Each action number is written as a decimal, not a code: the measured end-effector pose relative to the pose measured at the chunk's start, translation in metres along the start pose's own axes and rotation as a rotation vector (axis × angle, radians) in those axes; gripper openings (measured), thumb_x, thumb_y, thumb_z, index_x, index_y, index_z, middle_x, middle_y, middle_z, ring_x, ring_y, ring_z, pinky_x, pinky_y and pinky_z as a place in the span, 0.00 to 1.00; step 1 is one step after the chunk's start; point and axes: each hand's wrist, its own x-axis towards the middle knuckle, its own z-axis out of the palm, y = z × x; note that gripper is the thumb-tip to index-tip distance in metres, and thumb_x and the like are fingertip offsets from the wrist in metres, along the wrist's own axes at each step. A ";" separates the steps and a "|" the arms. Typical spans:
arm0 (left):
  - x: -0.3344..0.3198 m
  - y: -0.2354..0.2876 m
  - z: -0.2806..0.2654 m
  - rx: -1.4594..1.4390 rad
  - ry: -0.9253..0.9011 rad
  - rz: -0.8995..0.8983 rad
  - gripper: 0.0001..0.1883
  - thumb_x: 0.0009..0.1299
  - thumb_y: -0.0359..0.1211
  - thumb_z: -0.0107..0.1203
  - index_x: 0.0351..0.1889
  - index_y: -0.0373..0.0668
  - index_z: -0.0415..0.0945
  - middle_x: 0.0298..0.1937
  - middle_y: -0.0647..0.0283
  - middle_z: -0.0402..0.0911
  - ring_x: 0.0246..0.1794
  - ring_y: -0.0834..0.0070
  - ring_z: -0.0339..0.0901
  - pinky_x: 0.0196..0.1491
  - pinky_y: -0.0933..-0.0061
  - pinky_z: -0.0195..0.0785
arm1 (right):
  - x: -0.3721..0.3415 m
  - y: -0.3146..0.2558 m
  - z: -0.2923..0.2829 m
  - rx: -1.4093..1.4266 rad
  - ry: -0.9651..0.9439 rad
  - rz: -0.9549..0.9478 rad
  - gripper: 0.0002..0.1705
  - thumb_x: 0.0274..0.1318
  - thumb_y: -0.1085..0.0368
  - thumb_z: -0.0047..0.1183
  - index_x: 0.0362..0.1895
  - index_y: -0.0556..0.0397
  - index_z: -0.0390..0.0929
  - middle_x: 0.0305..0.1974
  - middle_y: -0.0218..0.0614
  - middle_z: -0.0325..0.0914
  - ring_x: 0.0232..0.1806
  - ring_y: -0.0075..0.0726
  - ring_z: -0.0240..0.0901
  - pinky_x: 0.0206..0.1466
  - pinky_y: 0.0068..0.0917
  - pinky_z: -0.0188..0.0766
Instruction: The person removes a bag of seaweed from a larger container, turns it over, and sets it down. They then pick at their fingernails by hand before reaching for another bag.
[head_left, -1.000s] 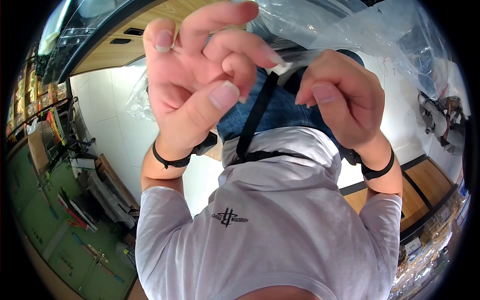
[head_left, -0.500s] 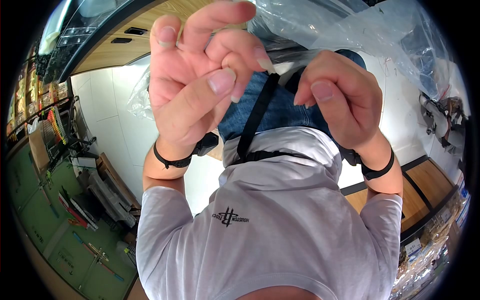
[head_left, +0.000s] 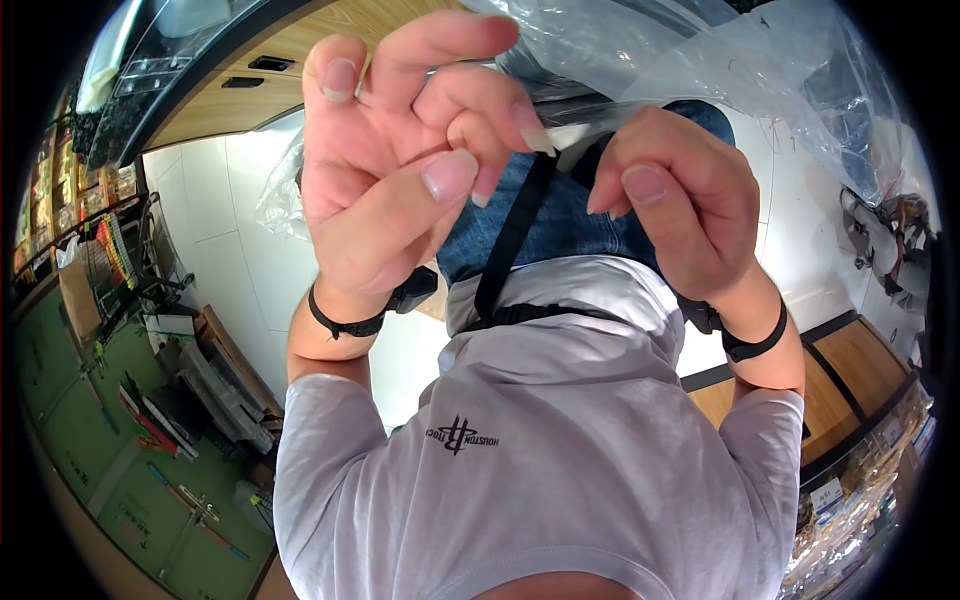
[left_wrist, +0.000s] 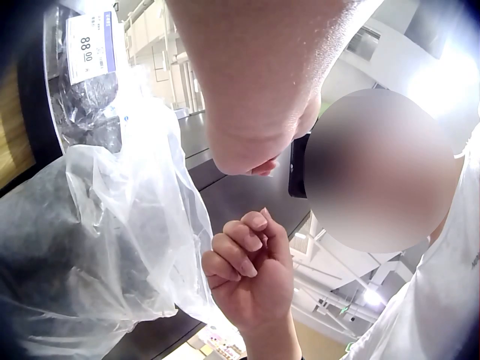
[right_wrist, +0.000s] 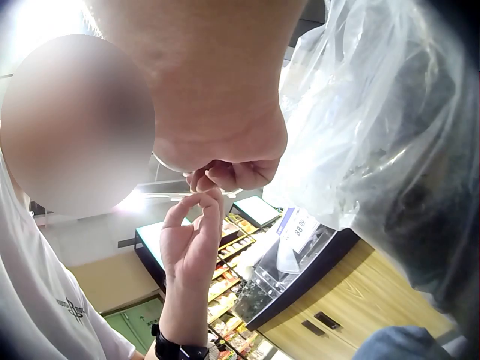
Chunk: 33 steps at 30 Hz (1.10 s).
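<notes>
In the head view my left hand [head_left: 385,165] is raised palm up, its fingers bent loosely and apart, thumb pointing toward the other hand. My right hand [head_left: 690,195] faces it across a short gap, fingers folded in and thumb laid over them. Nothing shows in either hand. A black strap [head_left: 515,235] runs over the jeans [head_left: 575,220] between the hands, its upper end near the left fingertips. The right wrist view has the left hand [right_wrist: 191,244] with thumb and finger bent toward each other. The left wrist view shows the right hand [left_wrist: 251,270] curled.
Clear plastic sheeting [head_left: 760,75] spreads beyond the hands. A wooden drawer unit [head_left: 225,105] stands at upper left, with green cabinets [head_left: 130,480] at lower left. A wooden box [head_left: 850,365] lies to the right. A price label [left_wrist: 90,49] hangs near the plastic.
My left hand has shifted slightly right and down, its fingers bending a little differently. The right hand is almost still.
</notes>
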 end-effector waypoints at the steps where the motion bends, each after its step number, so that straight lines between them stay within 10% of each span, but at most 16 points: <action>1: 0.000 0.000 -0.001 0.006 -0.006 0.000 0.25 0.57 0.15 0.42 0.51 0.50 0.60 0.66 0.51 0.62 0.37 0.72 0.62 0.30 0.85 0.60 | 0.000 0.000 0.000 0.004 -0.001 0.002 0.07 0.58 0.72 0.49 0.28 0.57 0.77 0.23 0.31 0.74 0.19 0.23 0.65 0.24 0.20 0.62; 33: 0.001 -0.003 -0.001 0.062 -0.004 0.005 0.23 0.59 0.15 0.43 0.50 0.49 0.59 0.63 0.49 0.66 0.27 0.75 0.61 0.26 0.86 0.59 | -0.003 0.002 0.001 0.057 -0.020 0.062 0.08 0.60 0.71 0.47 0.29 0.58 0.77 0.24 0.33 0.75 0.21 0.25 0.66 0.26 0.21 0.63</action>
